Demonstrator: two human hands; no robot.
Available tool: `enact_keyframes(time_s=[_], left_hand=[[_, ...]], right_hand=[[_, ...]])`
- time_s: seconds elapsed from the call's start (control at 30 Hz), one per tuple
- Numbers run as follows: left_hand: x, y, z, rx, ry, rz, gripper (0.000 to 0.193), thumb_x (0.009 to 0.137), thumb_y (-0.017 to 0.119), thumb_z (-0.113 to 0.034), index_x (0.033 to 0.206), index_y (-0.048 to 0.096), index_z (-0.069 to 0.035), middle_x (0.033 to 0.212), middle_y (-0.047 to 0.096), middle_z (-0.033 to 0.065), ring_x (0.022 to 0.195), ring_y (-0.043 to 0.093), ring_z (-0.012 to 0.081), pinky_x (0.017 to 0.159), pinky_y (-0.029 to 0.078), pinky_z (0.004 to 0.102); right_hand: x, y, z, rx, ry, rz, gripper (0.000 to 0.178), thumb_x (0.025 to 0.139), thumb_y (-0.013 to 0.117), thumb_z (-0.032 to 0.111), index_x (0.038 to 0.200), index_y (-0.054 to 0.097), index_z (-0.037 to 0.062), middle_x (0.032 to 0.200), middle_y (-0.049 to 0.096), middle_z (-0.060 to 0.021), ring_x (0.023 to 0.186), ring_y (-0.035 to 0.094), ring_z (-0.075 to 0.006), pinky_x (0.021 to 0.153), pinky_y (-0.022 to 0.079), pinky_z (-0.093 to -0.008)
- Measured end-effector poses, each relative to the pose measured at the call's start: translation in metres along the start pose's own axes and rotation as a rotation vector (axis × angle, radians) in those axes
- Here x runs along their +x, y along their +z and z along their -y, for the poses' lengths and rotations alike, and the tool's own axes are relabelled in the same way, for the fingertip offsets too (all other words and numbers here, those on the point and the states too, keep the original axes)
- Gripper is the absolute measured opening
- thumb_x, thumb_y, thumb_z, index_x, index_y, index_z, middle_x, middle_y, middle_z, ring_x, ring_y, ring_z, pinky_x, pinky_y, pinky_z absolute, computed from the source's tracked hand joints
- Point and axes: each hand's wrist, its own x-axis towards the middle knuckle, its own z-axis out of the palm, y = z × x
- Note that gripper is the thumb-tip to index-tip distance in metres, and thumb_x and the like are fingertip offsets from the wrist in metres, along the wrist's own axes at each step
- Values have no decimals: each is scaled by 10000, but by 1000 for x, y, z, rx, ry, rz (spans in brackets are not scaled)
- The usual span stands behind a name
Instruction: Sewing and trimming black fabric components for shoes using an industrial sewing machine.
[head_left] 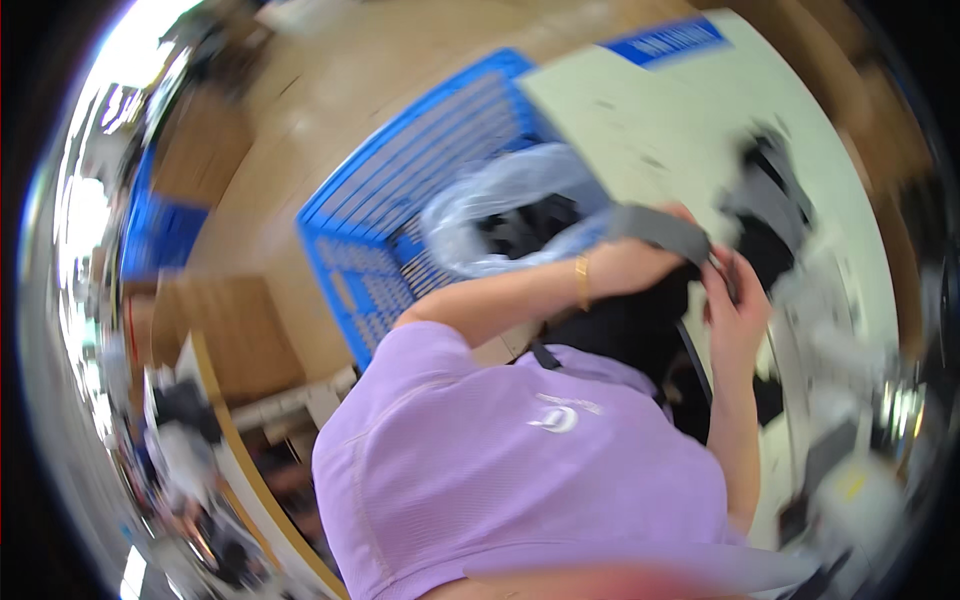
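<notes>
A curved grey fabric band (660, 228) lies across my hands, its near side bordering black material. My left hand (632, 266), with a gold bracelet at its wrist, is closed around the band, and the band covers part of its fingers. At the band's right end my right hand (738, 300) pinches the edge between thumb and fingers. Both hands are above the near edge of the pale worktable. Black material (640, 325) fills the space beneath them; whether it belongs to the held piece or to my clothing I cannot tell.
Left of the table stands a blue slatted plastic crate (345, 275) with a clear plastic bag (455, 225) holding dark pieces. Grey and black fabric pieces (775, 205) lie blurred on the pale worktable (620, 115). White machinery (825, 300) is at right; cardboard boxes (205, 145) stand at left.
</notes>
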Motion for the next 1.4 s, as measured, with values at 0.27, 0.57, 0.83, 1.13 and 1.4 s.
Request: enact_keyframes(time_s=[0.27, 0.57, 0.83, 1.13, 1.4], left_hand=[[-62, -47, -4, -95, -35, -180, 156, 845, 641, -128, 972, 652, -37, 877, 696, 106, 830, 682, 195, 712, 524, 325], [-117, -78, 4, -113, -192, -318, 156, 807, 686, -144, 877, 628, -17, 835, 675, 96, 753, 644, 180, 648, 500, 311], [-116, -52, 37, 529, 192, -250, 160, 778, 593, -178, 782, 667, -36, 803, 619, 90, 734, 599, 246, 631, 462, 374], [-114, -25, 7, 475, 59, -115, 148, 824, 635, -171, 852, 584, -34, 778, 624, 113, 717, 621, 295, 624, 475, 376], [-109, -18, -17, 274, -93, -34, 196, 830, 650, -216, 855, 580, -34, 789, 626, 123, 733, 619, 296, 643, 471, 377]], right_hand=[[-17, 57, -15, 14, 50, 261, 235, 941, 584, 65, 1158, 614, -20, 814, 596, -10, 501, 393, -9, 428, 268, -165], [-37, 94, -10, -126, 21, 527, 206, 994, 529, 144, 1114, 629, 10, 718, 531, 32, 527, 382, -6, 451, 262, -171], [-44, 74, -28, -208, -163, 450, 203, 1013, 498, 192, 1097, 579, 26, 799, 546, 15, 594, 428, -29, 515, 312, -178], [-66, 55, -25, -437, -739, 396, 277, 873, 615, -32, 1147, 584, -6, 977, 547, -50, 702, 463, -110, 586, 359, -236], [-70, 38, -29, -435, -738, 308, 234, 885, 588, -33, 1118, 596, -16, 975, 554, -59, 756, 506, -134, 631, 397, -238]])
